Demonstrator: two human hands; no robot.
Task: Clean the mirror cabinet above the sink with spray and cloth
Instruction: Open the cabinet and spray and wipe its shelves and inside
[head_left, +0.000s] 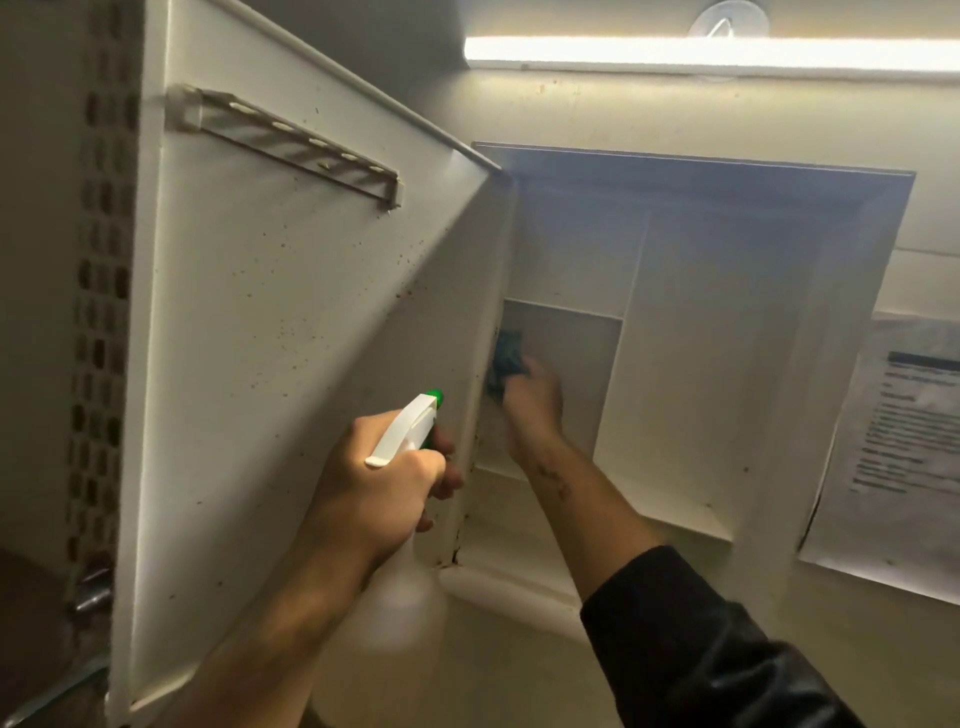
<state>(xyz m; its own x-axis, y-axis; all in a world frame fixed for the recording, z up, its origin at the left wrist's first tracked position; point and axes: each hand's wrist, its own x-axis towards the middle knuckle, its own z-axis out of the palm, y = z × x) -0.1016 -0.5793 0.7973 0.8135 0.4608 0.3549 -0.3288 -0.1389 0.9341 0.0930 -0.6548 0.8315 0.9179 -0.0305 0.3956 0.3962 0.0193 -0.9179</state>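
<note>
The cabinet (727, 322) hangs on the wall in front of me, up above my hands, with its door (291, 322) swung wide open to the left. It is hard and stiff, so I can push on it, but the door swings on its hinge and I think it would move away if I rubbed it hard. The door has lots of little brown spots. My right hand (535, 400) is inside the low left shelf space, pressing a small teal cloth (506, 361) against the left side wall. The cloth is soft and squashy, so it bunches up, and I hold it under my fingers. It is blurry, so I cannot tell just how my fingers lie. My left hand (379, 478) is wrapped tight around the neck of the bottle (400, 587), just in front of the door edge. The bottle looks like light plastic, maybe slippery when wet. The neck under the white trigger (402, 431) is the best place to hold it.
</note>
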